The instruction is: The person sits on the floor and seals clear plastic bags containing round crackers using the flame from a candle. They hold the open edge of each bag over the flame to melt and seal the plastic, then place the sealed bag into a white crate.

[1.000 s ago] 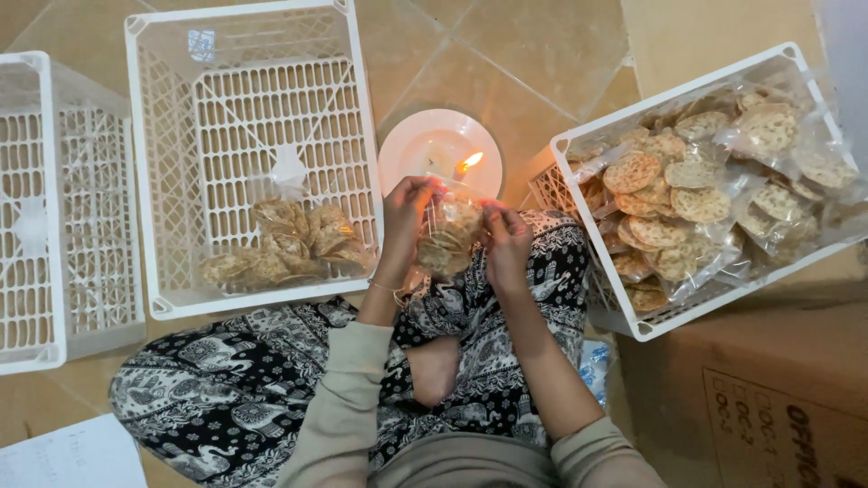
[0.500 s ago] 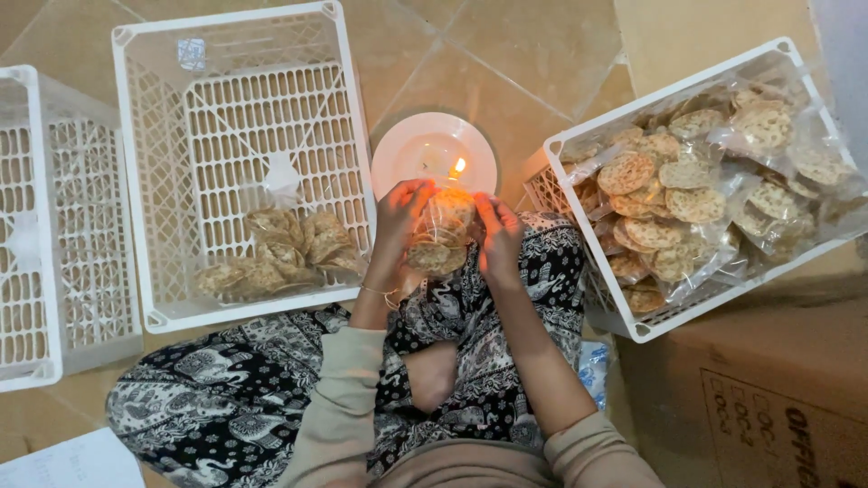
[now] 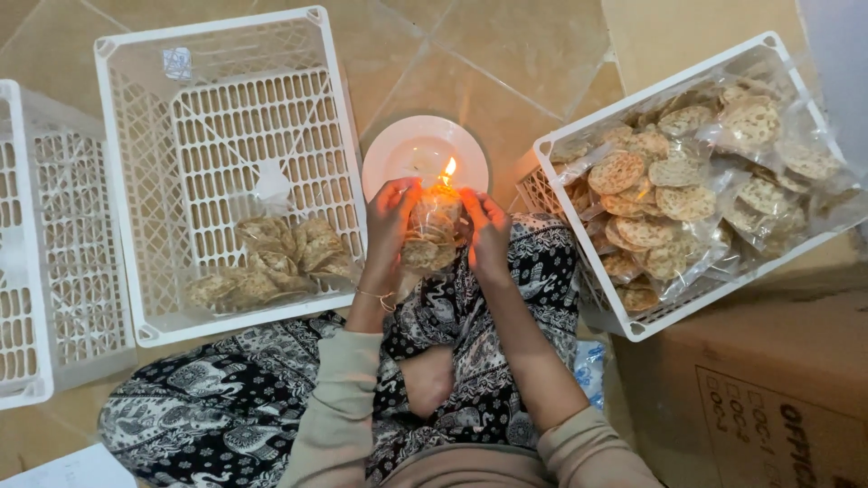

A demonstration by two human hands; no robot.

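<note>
A: Over the lap, centre frame: clear bag of round crackers (image 3: 432, 237), held upright, top edge right at the candle flame (image 3: 448, 169).

B: Hand status?

A: Left hand (image 3: 391, 221) pinches the bag's upper left side, fingers closed on the plastic. Right hand (image 3: 488, 230) does the same on the upper right side. Both grip near the top; bag hangs between them.

B: Flame location?

A: On a white plate (image 3: 398, 158), set on the tiled floor (image 3: 533, 54) just beyond the hands. Candle body hidden behind bag and fingers, can't tell its shape.

B: Surroundings, left side?

A: White plastic crate (image 3: 136, 181) just beside the left hand. Holds a few cracker bags (image 3: 271, 262) in its near corner, approx. a small pile. Second white crate (image 3: 45, 271) further left, touching or nearly so; contents can't be made out.

B: Right side?

A: Third white crate (image 3: 579, 298), tilted, packed w/ many bagged crackers (image 3: 696, 199). Rests partly on a cardboard box (image 3: 750, 398).

B: Person?

A: Seated cross-legged on the floor, patterned black-and-white trousers (image 3: 208, 416), beige long sleeves (image 3: 339, 398). Thin bracelet (image 3: 380, 296) on left wrist.
</note>
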